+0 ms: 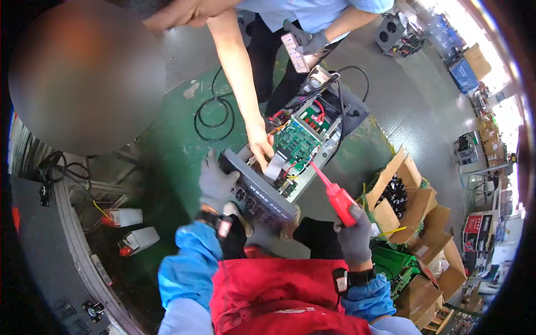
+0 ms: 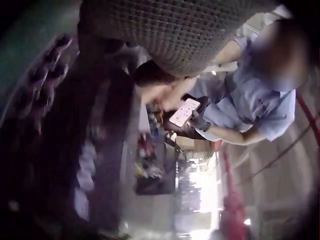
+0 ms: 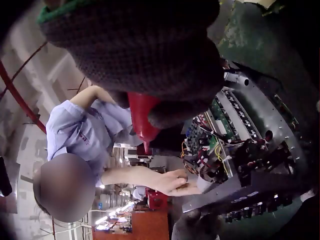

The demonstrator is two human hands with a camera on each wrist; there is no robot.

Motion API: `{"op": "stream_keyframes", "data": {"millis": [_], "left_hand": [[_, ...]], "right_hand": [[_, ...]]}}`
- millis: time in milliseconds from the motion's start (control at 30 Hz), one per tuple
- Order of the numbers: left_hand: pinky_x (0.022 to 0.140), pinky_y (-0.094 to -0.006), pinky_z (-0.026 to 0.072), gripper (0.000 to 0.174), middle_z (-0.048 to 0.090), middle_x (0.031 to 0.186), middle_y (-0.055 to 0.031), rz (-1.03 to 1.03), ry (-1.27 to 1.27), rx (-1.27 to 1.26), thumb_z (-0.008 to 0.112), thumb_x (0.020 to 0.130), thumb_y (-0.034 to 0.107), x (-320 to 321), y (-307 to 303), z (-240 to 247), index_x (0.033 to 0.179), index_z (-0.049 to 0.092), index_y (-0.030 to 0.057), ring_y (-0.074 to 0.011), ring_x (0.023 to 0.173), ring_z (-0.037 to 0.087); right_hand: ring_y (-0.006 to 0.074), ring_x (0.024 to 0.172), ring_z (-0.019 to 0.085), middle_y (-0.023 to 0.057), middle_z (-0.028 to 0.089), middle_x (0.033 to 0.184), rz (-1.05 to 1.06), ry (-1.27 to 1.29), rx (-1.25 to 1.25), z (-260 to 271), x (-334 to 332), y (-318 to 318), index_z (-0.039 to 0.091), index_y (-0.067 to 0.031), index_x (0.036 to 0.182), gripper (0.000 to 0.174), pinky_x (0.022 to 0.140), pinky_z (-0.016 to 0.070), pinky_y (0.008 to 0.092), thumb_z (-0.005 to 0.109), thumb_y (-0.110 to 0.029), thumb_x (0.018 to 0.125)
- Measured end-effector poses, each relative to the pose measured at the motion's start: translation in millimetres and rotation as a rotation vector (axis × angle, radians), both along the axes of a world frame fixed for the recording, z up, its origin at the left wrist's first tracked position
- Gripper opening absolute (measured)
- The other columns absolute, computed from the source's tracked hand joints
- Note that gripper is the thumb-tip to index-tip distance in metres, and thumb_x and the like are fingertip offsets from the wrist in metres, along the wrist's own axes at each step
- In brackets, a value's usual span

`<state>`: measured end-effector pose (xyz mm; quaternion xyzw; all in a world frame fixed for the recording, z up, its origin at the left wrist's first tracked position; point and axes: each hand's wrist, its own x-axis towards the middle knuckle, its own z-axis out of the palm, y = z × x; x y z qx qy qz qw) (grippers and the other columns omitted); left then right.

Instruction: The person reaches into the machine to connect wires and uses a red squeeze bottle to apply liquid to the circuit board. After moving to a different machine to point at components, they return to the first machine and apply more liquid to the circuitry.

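Note:
My gloved right hand (image 1: 355, 237) grips a red squeeze bottle (image 1: 341, 204) with a long tapered nozzle. Its tip overlaps the edge of the green circuit board (image 1: 296, 140) in an uncovered machine (image 1: 304, 181). The right wrist view shows the gloved fingers curled round the red bottle (image 3: 142, 112). My gloved left hand (image 1: 216, 181) rests at the left corner of the machine's dark front panel (image 1: 259, 190), fingers extended. Another person's bare hand (image 1: 261, 146) reaches inside the casing, beside a pale flat strip (image 1: 274, 166).
The other person's gloved hand (image 1: 312, 42) holds a phone (image 1: 295, 53). A black cable (image 1: 215, 120) lies coiled on the green floor. Cardboard boxes (image 1: 410, 192), one with black parts, stand at the right. Two pale bottles (image 1: 139, 241) lie by the bench frame (image 1: 84, 234) at left.

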<state>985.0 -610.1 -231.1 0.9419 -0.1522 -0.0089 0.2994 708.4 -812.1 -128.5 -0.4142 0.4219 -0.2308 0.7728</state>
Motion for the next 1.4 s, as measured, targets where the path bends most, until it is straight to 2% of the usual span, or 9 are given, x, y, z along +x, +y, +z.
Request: {"op": "stream_keyframes", "data": {"millis": [100, 300, 433, 600, 833, 1033, 1100, 1167, 1400], "left_hand": [[0.101, -0.0435, 0.0494, 0.095, 0.054, 0.135, -0.0262, -0.326, 0.232, 0.144, 0.086, 0.072, 0.032, 61, 20, -41, 0.147, 0.035, 0.0007, -0.0405, 0.125, 0.055], [0.103, -0.0348, 0.0477, 0.113, 0.057, 0.134, -0.0182, -0.260, 0.522, -0.321, 0.094, 0.067, 0.023, 65, 19, -72, 0.150, 0.022, -0.0014, -0.0272, 0.124, 0.056], [0.102, -0.0364, 0.0484, 0.120, 0.058, 0.131, -0.0154, -0.381, 0.604, -0.139, 0.096, 0.062, 0.031, 81, 10, -65, 0.149, 0.020, -0.0025, -0.0252, 0.120, 0.058], [0.098, -0.0368, 0.0504, 0.123, 0.062, 0.121, -0.0130, -0.386, 0.666, -0.273, 0.099, 0.054, 0.036, 90, 10, -97, 0.145, 0.025, -0.0026, -0.0251, 0.110, 0.062], [0.098, -0.0380, 0.0515, 0.112, 0.058, 0.124, -0.0151, -0.324, 0.726, -0.711, 0.099, 0.055, 0.018, 55, 16, -117, 0.141, 0.030, -0.0015, -0.0246, 0.115, 0.058], [0.090, -0.0441, 0.0522, 0.111, 0.059, 0.114, -0.0202, -0.180, 0.518, -0.520, 0.100, 0.046, 0.044, -28, 5, -137, 0.129, 0.044, -0.0053, -0.0336, 0.104, 0.062], [0.091, -0.0446, 0.0519, 0.108, 0.058, 0.115, -0.0195, -0.118, 0.260, -0.191, 0.101, 0.046, 0.038, -73, -17, -124, 0.128, 0.044, -0.0049, -0.0330, 0.103, 0.062], [0.092, -0.0441, 0.0517, 0.104, 0.057, 0.116, -0.0192, -0.004, 0.532, -0.261, 0.101, 0.048, 0.037, -111, -37, -111, 0.126, 0.046, -0.0037, -0.0339, 0.101, 0.062], [0.083, -0.0458, 0.0513, 0.063, 0.066, 0.099, -0.0206, -0.561, 0.501, -0.199, 0.084, 0.076, 0.039, -188, -79, -130, 0.118, 0.056, 0.0004, -0.0402, 0.097, 0.064]], "right_hand": [[0.0161, 0.062, 0.057, 0.0061, 0.060, 0.077, -0.039, 0.052, -0.064, 12, -25, -4, 0.061, -0.0013, 0.103, 0.041, 0.057, 0.0462, 0.0298, 0.061, -0.039, 0.087], [0.0127, 0.062, 0.059, 0.0069, 0.062, 0.083, -0.192, 0.003, 0.109, -12, -87, -34, 0.058, -0.0040, 0.110, 0.038, 0.050, 0.0471, 0.0252, 0.065, -0.034, 0.088], [0.0137, 0.065, 0.059, 0.0066, 0.063, 0.086, -0.165, -0.039, 0.207, -30, -97, -39, 0.058, -0.0032, 0.115, 0.042, 0.053, 0.0479, 0.0243, 0.067, -0.035, 0.088], [0.0240, 0.084, 0.063, 0.0081, 0.064, 0.092, 0.026, -0.411, 0.500, -79, -72, -22, 0.061, -0.0029, 0.110, 0.055, 0.077, 0.0517, 0.0407, 0.068, -0.048, 0.080], [0.0271, 0.088, 0.062, 0.0083, 0.063, 0.094, -0.114, -0.346, 0.661, -110, -33, 31, 0.059, -0.0056, 0.117, 0.059, 0.090, 0.0515, 0.0463, 0.072, -0.048, 0.079], [0.0255, 0.089, 0.063, 0.0098, 0.065, 0.096, -0.328, -0.397, 0.598, -133, -27, 9, 0.059, -0.0048, 0.117, 0.059, 0.091, 0.0519, 0.0464, 0.071, -0.050, 0.082], [0.0236, 0.087, 0.063, 0.0087, 0.065, 0.097, -0.413, -0.426, 0.536, -123, -40, -10, 0.059, -0.0050, 0.116, 0.056, 0.090, 0.0519, 0.0460, 0.070, -0.049, 0.084], [0.0216, 0.087, 0.063, 0.0078, 0.065, 0.099, -0.455, -0.468, 0.458, -110, -59, -27, 0.058, -0.0057, 0.118, 0.051, 0.090, 0.0519, 0.0447, 0.069, -0.045, 0.087], [0.0201, 0.084, 0.064, 0.0078, 0.066, 0.104, -0.384, -0.397, 0.285, -51, -84, -29, 0.058, -0.0062, 0.123, 0.050, 0.090, 0.0522, 0.0457, 0.070, -0.041, 0.089]]}}
